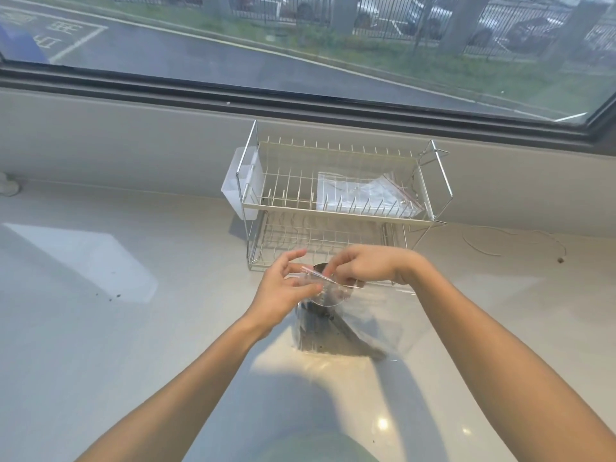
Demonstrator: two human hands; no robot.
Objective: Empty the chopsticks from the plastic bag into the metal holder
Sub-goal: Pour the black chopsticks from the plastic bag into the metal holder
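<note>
A clear plastic bag (383, 315) hangs low over the white counter in front of me. My left hand (283, 288) and my right hand (363, 266) each pinch the bag's zip edge near its mouth, close together. Dark chopsticks (361, 341) lie slanted inside the bag, their lower ends pointing right. The dark metal holder (308, 331) stands upright just below my hands, seen partly through the plastic. Its rim is mostly hidden by the bag and my fingers.
A two-tier wire dish rack (336, 215) stands right behind the holder, with clear bags (363, 195) on its upper tier and a white plastic caddy (240, 181) on its left side. A thin cord (500, 248) lies at the right. The window sill runs along the back.
</note>
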